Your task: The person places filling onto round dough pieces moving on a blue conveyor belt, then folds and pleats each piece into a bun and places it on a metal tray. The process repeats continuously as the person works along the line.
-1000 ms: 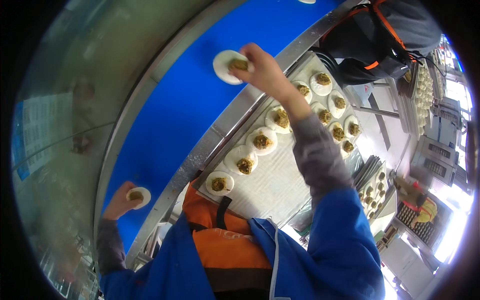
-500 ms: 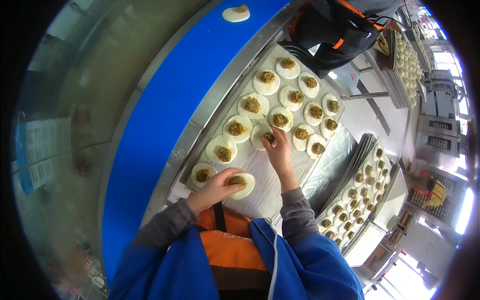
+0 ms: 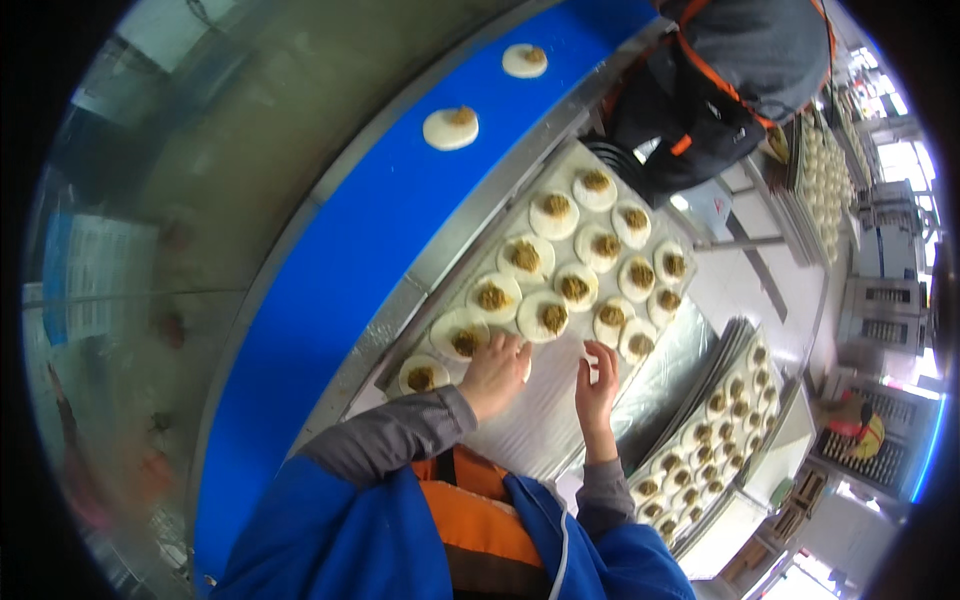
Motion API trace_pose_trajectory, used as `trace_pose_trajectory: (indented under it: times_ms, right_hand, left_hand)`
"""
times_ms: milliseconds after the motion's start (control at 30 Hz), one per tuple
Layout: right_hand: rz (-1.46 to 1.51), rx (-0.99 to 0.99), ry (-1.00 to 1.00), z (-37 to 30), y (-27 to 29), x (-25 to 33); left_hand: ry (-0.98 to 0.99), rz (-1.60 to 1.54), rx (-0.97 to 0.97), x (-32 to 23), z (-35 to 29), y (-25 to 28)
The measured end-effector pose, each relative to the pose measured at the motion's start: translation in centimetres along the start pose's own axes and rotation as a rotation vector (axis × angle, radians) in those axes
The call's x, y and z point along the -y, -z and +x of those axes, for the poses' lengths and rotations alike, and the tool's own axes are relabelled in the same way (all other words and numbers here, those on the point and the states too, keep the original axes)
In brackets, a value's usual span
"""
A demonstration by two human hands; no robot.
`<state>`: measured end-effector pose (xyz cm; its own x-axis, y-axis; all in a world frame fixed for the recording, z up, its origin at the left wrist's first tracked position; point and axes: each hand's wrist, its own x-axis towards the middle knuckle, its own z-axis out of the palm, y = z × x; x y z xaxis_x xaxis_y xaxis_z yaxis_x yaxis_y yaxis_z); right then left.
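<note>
In the head view, round white dough discs [image 3: 530, 314] topped with brown filling [image 3: 553, 319] lay in rows on the pale, flat, rectangular tray [image 3: 552, 392]. Above it, the left hand [image 3: 493, 377] mostly hid one, fingers bent (gripping or not, I couldn't tell); the right hand [image 3: 598, 388] curled loosely, holding nothing visible. Setting discs flat, edges apart, seemed wise.

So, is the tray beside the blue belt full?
Only partly: the tray carries rounds topped with filling, but a bare stretch shows on its near side.
</note>
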<state>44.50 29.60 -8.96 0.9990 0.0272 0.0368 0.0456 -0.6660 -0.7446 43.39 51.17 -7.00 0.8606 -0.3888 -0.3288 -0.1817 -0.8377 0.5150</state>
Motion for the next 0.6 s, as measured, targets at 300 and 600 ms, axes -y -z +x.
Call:
trace_pose_trajectory:
  times_ms: [300, 600]
  right_hand:
    - [0.033, 0.086, 0.361, 18.7, -5.2, 8.4]
    - [-0.492, 0.257, 0.816, 36.7, -19.2, 14.9]
  left_hand:
    - [0.155, -0.096, -0.816, 15.0, 6.2, 14.6]
    - [0.167, -0.101, -0.798, 23.4, 2.4, 12.9]
